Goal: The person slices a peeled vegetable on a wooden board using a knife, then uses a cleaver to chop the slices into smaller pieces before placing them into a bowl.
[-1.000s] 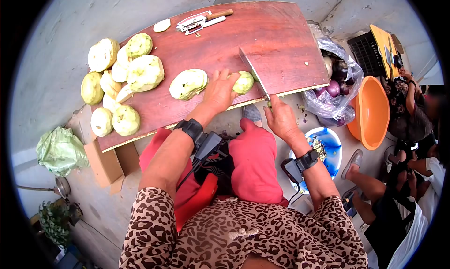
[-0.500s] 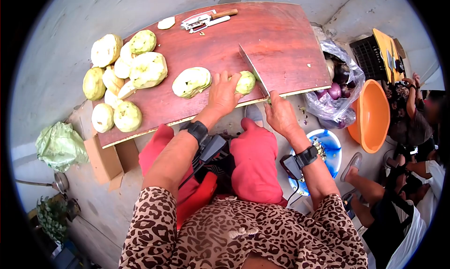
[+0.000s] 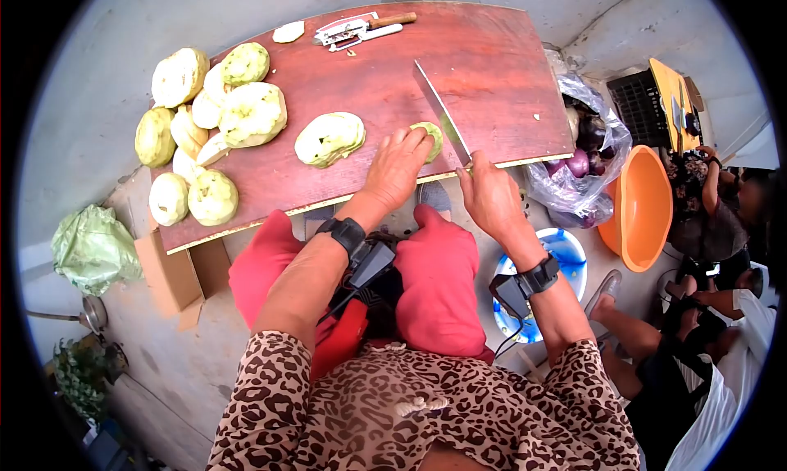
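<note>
My left hand (image 3: 395, 168) grips a peeled, pale green piece of round eggplant (image 3: 431, 141) near the front edge of the table, its fingers covering much of the piece. In my right hand (image 3: 492, 194) is the handle of a large kitchen knife (image 3: 441, 110). The blade slants away from me over the tabletop, just right of the piece. Left of my left hand lies another peeled eggplant (image 3: 330, 139) with dark marks. Several more peeled eggplants (image 3: 252, 114) are grouped at the table's left end.
On the red-brown table (image 3: 484, 69), a peeler (image 3: 366, 36) and a wooden-handled tool (image 3: 398, 18) lie at the back. To the right are a plastic bag of purple vegetables (image 3: 580, 163), an orange basin (image 3: 642, 209) and a blue-white basin (image 3: 566, 250). Other people sit at far right.
My left fingers have shifted forward over the eggplant piece, so less of it shows. The knife blade now stands slightly apart from it. The whole view has shifted a little.
</note>
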Action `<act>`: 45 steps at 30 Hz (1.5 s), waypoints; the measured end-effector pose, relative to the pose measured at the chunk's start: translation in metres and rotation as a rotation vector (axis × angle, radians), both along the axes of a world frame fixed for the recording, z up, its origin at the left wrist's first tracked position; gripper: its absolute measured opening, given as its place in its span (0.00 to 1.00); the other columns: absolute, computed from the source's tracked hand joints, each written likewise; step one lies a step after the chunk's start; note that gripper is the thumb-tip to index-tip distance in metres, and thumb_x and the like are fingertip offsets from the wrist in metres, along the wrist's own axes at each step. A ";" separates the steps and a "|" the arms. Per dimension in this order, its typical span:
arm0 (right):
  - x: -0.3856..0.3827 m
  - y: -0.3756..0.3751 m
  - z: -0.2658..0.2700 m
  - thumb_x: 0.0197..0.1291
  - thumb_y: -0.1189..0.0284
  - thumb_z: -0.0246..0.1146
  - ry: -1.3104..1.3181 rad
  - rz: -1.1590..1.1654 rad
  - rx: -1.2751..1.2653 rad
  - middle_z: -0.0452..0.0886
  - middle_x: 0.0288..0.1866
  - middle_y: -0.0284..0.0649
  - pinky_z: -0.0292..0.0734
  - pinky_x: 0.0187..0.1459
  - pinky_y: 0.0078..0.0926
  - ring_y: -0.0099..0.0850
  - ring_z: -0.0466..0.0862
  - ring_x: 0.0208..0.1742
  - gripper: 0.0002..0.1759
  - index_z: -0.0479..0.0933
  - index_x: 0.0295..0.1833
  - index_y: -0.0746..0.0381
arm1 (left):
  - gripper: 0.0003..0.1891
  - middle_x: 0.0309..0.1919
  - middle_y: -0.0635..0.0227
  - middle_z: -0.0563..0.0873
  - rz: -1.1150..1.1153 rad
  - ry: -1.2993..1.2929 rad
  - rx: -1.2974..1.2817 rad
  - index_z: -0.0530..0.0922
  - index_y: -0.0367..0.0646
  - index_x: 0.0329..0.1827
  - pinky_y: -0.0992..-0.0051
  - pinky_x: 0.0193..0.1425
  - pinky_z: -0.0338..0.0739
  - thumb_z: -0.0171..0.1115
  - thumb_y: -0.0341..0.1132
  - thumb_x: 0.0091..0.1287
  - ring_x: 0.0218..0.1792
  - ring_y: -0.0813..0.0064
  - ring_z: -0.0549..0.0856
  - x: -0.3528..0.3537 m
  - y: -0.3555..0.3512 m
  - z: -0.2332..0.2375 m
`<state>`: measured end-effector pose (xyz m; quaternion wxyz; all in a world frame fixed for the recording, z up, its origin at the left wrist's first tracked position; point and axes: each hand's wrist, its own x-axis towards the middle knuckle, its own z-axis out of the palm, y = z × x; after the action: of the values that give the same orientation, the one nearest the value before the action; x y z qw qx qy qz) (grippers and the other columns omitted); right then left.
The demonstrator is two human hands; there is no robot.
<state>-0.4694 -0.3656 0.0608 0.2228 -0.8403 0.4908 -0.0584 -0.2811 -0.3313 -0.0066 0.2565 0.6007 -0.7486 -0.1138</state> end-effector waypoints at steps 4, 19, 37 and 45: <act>-0.002 0.005 0.019 0.66 0.67 0.59 0.076 0.060 0.042 0.82 0.34 0.58 0.77 0.37 0.53 0.59 0.83 0.35 0.13 0.67 0.42 0.66 | 0.25 0.60 0.60 0.75 0.047 -0.024 0.055 0.74 0.40 0.60 0.61 0.61 0.69 0.55 0.21 0.56 0.58 0.56 0.73 -0.001 -0.002 0.005; -0.006 -0.001 0.038 0.65 0.68 0.61 0.166 0.195 0.052 0.80 0.26 0.59 0.78 0.35 0.52 0.58 0.83 0.33 0.15 0.66 0.41 0.68 | 0.21 0.61 0.65 0.75 0.039 -0.024 -0.008 0.76 0.42 0.56 0.65 0.58 0.69 0.53 0.22 0.57 0.57 0.62 0.73 0.000 -0.002 -0.002; 0.004 -0.012 -0.032 0.68 0.67 0.57 0.067 0.109 0.059 0.82 0.34 0.60 0.79 0.38 0.52 0.58 0.83 0.36 0.13 0.66 0.42 0.67 | 0.18 0.59 0.64 0.76 0.034 -0.028 -0.082 0.75 0.42 0.53 0.64 0.59 0.69 0.52 0.24 0.58 0.59 0.61 0.73 0.000 0.000 -0.004; 0.001 0.000 0.005 0.67 0.67 0.59 0.021 0.135 0.010 0.80 0.29 0.61 0.75 0.36 0.55 0.60 0.81 0.33 0.13 0.66 0.43 0.67 | 0.23 0.57 0.59 0.75 0.051 0.005 -0.004 0.74 0.38 0.58 0.62 0.60 0.69 0.54 0.21 0.57 0.55 0.55 0.75 0.001 0.000 -0.005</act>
<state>-0.4680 -0.3656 0.0662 0.2254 -0.8709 0.4355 -0.0321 -0.2798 -0.3308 -0.0120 0.2626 0.6186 -0.7328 -0.1072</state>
